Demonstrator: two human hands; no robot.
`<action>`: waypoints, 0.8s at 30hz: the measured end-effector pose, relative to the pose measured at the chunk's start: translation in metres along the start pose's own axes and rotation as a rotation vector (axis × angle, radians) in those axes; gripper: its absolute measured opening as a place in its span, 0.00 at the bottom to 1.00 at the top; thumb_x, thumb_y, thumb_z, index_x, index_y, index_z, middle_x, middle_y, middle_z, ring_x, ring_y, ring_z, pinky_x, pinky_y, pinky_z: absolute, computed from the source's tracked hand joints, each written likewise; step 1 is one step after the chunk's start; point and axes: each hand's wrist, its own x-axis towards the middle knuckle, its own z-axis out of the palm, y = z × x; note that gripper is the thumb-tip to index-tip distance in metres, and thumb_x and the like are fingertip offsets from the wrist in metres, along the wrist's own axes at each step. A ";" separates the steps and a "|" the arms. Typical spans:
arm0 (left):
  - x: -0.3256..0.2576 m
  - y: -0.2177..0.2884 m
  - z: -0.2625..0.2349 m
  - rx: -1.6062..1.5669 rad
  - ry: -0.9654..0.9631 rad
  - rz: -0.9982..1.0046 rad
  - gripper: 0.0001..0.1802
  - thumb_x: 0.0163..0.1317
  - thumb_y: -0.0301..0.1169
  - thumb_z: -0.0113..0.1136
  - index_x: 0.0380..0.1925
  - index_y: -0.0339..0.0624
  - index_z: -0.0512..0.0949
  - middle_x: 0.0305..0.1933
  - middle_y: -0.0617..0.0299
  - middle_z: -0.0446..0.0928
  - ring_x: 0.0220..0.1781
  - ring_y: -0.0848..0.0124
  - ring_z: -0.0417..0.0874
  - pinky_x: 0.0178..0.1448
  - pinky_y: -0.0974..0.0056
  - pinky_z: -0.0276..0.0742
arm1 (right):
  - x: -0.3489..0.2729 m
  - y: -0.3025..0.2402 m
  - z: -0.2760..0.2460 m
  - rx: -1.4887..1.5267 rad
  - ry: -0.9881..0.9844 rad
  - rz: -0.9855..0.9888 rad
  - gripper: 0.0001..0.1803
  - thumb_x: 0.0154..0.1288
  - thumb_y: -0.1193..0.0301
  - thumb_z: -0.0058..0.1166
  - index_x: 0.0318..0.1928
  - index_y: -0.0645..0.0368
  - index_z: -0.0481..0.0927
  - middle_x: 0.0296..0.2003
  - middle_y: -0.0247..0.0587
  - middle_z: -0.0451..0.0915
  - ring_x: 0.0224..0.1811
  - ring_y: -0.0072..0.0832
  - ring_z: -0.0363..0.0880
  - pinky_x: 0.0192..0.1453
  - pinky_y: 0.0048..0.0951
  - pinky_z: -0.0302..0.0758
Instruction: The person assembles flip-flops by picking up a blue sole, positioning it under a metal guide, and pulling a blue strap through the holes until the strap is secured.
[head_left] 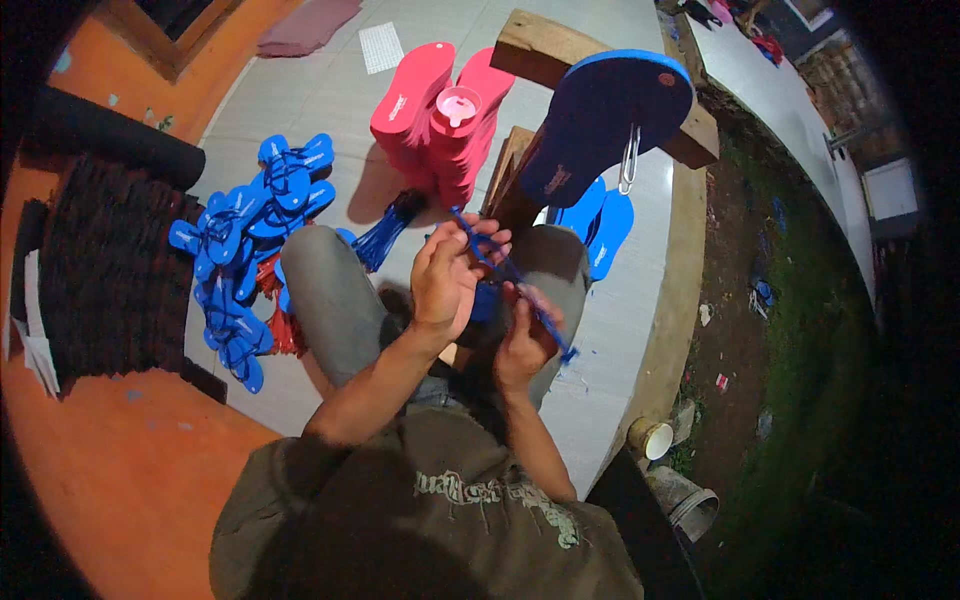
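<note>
Between my hands, above my lap, runs a thin blue flip-flop strap (549, 326). My left hand (447, 280) is palm up, with its fingers curled around the strap's upper part. Lower and to the right, my right hand (524, 345) pinches the other part, and a strap end sticks out past it. Just beyond, a dark-faced blue sandal sole (600, 130) rests on a wooden stand (545, 48), with a metal clip-like tool (629, 160) on it. Blue soles (609, 235) lie beside my right knee. A bundle of blue straps (377, 242) lies beyond my left knee.
Tall stacks of pink soles (412, 95) stand ahead, a small pink tub (457, 106) on top. Left are piled blue flip-flops (222, 235), red straps (286, 328) and stacked black sheets (110, 280). The tiled floor drops to ground on the right, near a white container (655, 440).
</note>
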 end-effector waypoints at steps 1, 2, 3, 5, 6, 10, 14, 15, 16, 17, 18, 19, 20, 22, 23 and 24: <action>0.003 0.000 -0.004 -0.011 -0.011 0.012 0.13 0.63 0.34 0.46 0.40 0.36 0.69 0.39 0.55 0.73 0.41 0.66 0.75 0.47 0.61 0.72 | 0.001 0.003 -0.005 -0.091 -0.146 -0.035 0.08 0.60 0.76 0.48 0.41 0.65 0.71 0.41 0.44 0.74 0.41 0.31 0.76 0.47 0.30 0.73; 0.006 0.001 -0.008 -0.022 -0.021 0.023 0.13 0.63 0.35 0.47 0.40 0.36 0.69 0.37 0.57 0.73 0.39 0.68 0.75 0.46 0.61 0.72 | 0.003 0.005 -0.013 -0.184 -0.291 -0.069 0.09 0.60 0.76 0.49 0.41 0.64 0.72 0.41 0.44 0.75 0.41 0.31 0.76 0.46 0.28 0.73; 0.015 0.005 -0.011 0.122 0.011 0.069 0.15 0.63 0.37 0.47 0.39 0.36 0.70 0.30 0.62 0.71 0.32 0.72 0.73 0.43 0.63 0.72 | 0.010 0.004 -0.021 -0.292 -0.351 -0.059 0.09 0.59 0.76 0.49 0.41 0.64 0.73 0.40 0.43 0.75 0.41 0.30 0.76 0.45 0.27 0.72; 0.031 0.026 -0.003 0.461 0.016 0.228 0.14 0.63 0.36 0.48 0.37 0.34 0.73 0.26 0.63 0.72 0.29 0.74 0.73 0.39 0.70 0.71 | 0.034 -0.013 -0.026 -0.511 -0.401 -0.007 0.08 0.59 0.76 0.50 0.40 0.63 0.75 0.39 0.42 0.76 0.41 0.29 0.76 0.44 0.25 0.71; 0.035 0.039 0.004 0.655 -0.016 0.318 0.15 0.62 0.36 0.49 0.37 0.33 0.74 0.25 0.63 0.71 0.27 0.75 0.73 0.37 0.72 0.71 | 0.052 -0.028 -0.025 -0.624 -0.384 0.039 0.08 0.59 0.76 0.50 0.40 0.63 0.76 0.38 0.40 0.77 0.41 0.28 0.76 0.44 0.25 0.71; 0.035 0.058 0.075 1.122 -0.372 0.659 0.11 0.59 0.31 0.54 0.35 0.33 0.76 0.27 0.63 0.74 0.30 0.77 0.74 0.34 0.73 0.71 | 0.143 -0.107 0.007 -0.521 -0.001 -0.454 0.09 0.59 0.76 0.50 0.41 0.65 0.74 0.40 0.42 0.75 0.43 0.29 0.73 0.48 0.28 0.69; 0.043 0.063 0.117 1.330 -0.663 0.899 0.07 0.54 0.26 0.57 0.32 0.34 0.76 0.26 0.56 0.75 0.27 0.68 0.77 0.32 0.69 0.71 | 0.201 -0.142 0.052 -0.515 -0.159 -0.600 0.18 0.55 0.68 0.57 0.44 0.63 0.73 0.41 0.44 0.74 0.42 0.28 0.74 0.46 0.27 0.69; 0.042 0.060 0.118 1.337 -0.668 0.880 0.06 0.52 0.25 0.57 0.30 0.35 0.76 0.26 0.55 0.74 0.27 0.63 0.77 0.30 0.67 0.71 | 0.209 -0.143 0.057 -0.526 -0.208 -0.550 0.18 0.55 0.65 0.57 0.43 0.63 0.74 0.38 0.43 0.76 0.39 0.28 0.75 0.44 0.26 0.70; 0.041 0.060 0.118 1.397 -0.687 0.913 0.05 0.52 0.25 0.57 0.30 0.35 0.76 0.25 0.55 0.74 0.26 0.63 0.76 0.30 0.66 0.70 | 0.213 -0.142 0.058 -0.536 -0.254 -0.491 0.18 0.55 0.62 0.57 0.41 0.63 0.75 0.34 0.42 0.77 0.36 0.28 0.76 0.42 0.26 0.71; 0.040 0.061 0.119 1.457 -0.705 0.947 0.05 0.51 0.25 0.58 0.29 0.36 0.76 0.24 0.56 0.74 0.26 0.63 0.76 0.29 0.65 0.70 | 0.214 -0.143 0.058 -0.545 -0.252 -0.448 0.19 0.55 0.61 0.57 0.40 0.63 0.75 0.32 0.42 0.78 0.34 0.28 0.77 0.40 0.26 0.71; 0.038 0.062 0.120 1.517 -0.724 0.982 0.05 0.50 0.24 0.58 0.29 0.36 0.76 0.24 0.56 0.73 0.25 0.62 0.75 0.28 0.65 0.70 | 0.215 -0.145 0.060 -0.553 -0.251 -0.406 0.19 0.55 0.60 0.57 0.39 0.63 0.76 0.30 0.42 0.78 0.32 0.27 0.77 0.39 0.26 0.72; 0.032 0.062 0.121 1.533 -0.731 1.008 0.05 0.49 0.24 0.58 0.28 0.37 0.75 0.23 0.57 0.72 0.24 0.62 0.74 0.27 0.63 0.69 | 0.216 -0.146 0.060 -0.562 -0.251 -0.361 0.19 0.55 0.59 0.56 0.38 0.63 0.76 0.28 0.41 0.79 0.31 0.27 0.77 0.37 0.26 0.72; 0.034 0.063 0.122 1.549 -0.736 0.981 0.05 0.49 0.24 0.57 0.28 0.38 0.75 0.22 0.57 0.71 0.24 0.62 0.74 0.27 0.63 0.69 | 0.219 -0.147 0.060 -0.566 -0.285 -0.349 0.19 0.55 0.58 0.56 0.38 0.63 0.76 0.27 0.41 0.79 0.30 0.27 0.78 0.36 0.26 0.72; 0.039 0.066 0.123 1.581 -0.747 0.927 0.04 0.49 0.24 0.57 0.28 0.38 0.76 0.22 0.57 0.70 0.24 0.62 0.73 0.28 0.63 0.68 | 0.224 -0.149 0.061 -0.575 -0.354 -0.325 0.20 0.55 0.57 0.56 0.38 0.63 0.76 0.26 0.42 0.79 0.29 0.27 0.78 0.34 0.26 0.72; 0.040 0.068 0.128 1.634 -0.782 0.908 0.05 0.49 0.25 0.57 0.28 0.38 0.76 0.23 0.57 0.70 0.25 0.62 0.73 0.28 0.63 0.68 | 0.225 -0.151 0.062 -0.597 -0.355 -0.311 0.20 0.55 0.57 0.56 0.38 0.63 0.76 0.26 0.42 0.79 0.28 0.27 0.78 0.34 0.26 0.72; 0.042 0.072 0.134 1.687 -0.818 0.889 0.05 0.49 0.25 0.57 0.28 0.38 0.76 0.23 0.58 0.70 0.25 0.63 0.74 0.28 0.63 0.69 | 0.225 -0.153 0.063 -0.619 -0.356 -0.297 0.20 0.55 0.57 0.56 0.37 0.63 0.77 0.25 0.42 0.79 0.28 0.27 0.78 0.34 0.26 0.72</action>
